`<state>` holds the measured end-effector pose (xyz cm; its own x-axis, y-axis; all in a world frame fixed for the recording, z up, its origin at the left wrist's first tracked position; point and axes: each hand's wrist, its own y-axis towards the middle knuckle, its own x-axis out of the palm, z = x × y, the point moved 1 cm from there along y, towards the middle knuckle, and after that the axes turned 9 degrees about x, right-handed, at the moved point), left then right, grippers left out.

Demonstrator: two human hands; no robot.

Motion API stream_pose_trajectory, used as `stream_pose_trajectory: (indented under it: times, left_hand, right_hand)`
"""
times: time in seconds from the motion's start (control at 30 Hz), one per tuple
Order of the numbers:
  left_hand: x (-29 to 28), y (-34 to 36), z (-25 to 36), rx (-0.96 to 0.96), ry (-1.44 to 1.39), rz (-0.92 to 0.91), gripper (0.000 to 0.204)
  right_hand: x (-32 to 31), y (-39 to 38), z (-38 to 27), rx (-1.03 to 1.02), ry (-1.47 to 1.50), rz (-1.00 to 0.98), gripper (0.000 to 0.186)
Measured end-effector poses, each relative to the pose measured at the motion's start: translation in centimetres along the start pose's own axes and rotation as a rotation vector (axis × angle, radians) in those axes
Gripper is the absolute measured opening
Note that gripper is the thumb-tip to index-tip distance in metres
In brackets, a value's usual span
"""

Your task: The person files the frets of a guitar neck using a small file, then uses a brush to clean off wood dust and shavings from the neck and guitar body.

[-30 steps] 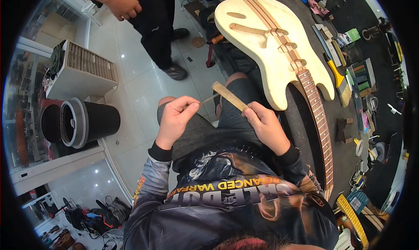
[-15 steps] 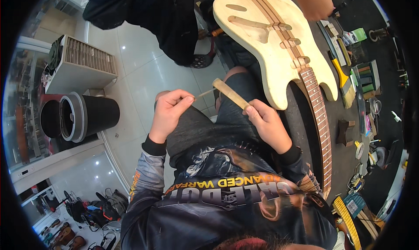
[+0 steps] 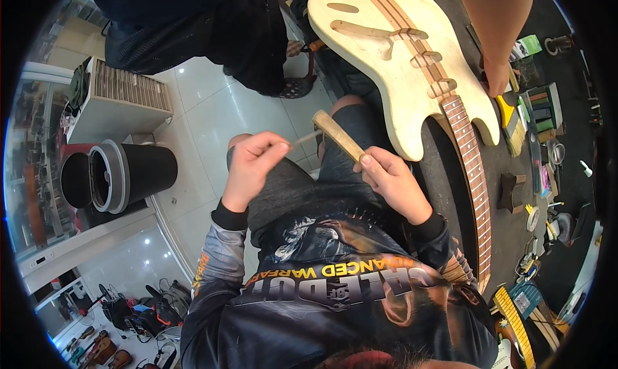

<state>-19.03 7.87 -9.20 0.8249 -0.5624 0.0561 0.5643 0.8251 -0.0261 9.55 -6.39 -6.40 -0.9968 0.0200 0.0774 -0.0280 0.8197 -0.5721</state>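
Observation:
My right hand [image 3: 393, 181] grips a flat tan wooden block [image 3: 337, 135] that points up and to the left over my lap. My left hand [image 3: 251, 166] pinches a thin pale sliver [image 3: 307, 138] whose tip reaches the block's upper end. Both hands hover above my knees in grey shorts. To the right, an unfinished pale guitar body [image 3: 393, 53] with a dark fretted neck [image 3: 473, 182] lies on a dark workbench [image 3: 515, 234].
Another person in dark clothes [image 3: 212, 21] stands close ahead on the white tile floor, and their hand [image 3: 496, 76] rests on the bench by the guitar. A black bin [image 3: 119, 176] and a white slatted box [image 3: 119, 98] sit to my left. Small tools crowd the bench's right side.
The other person has stepped closer and their arm now reaches over the bench beside the guitar. My hands hold the block and sliver in much the same pose.

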Motion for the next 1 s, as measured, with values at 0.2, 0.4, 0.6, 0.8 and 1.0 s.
stream_pose_trajectory:
  times: [0.2, 0.4, 0.6, 0.8, 1.0]
  left_hand:
    - [1.5, 0.0, -0.4, 0.036, 0.069, -0.116, 0.015]
    - [3.1, 0.2, -0.6, 0.069, 0.149, -0.111, 0.016]
    - [1.8, 0.8, -0.3, 0.069, 0.015, 0.039, 0.015]
    - [2.9, 1.1, -0.7, 0.115, -0.03, 0.059, 0.013]
    - [4.6, 0.8, -1.4, 0.042, 0.076, -0.046, 0.009]
  right_hand:
    - [0.2, 0.0, -0.2, -0.015, -0.043, 0.02, 0.036]
    - [1.1, 0.5, -0.5, -0.115, -0.313, 0.173, 0.031]
    - [1.3, 0.1, -1.0, -0.143, -0.433, 0.269, 0.028]
    - [1.6, 0.0, -0.9, -0.183, -0.503, 0.346, 0.03]
    - [2.2, -0.3, -1.5, -0.22, -0.576, 0.37, 0.028]
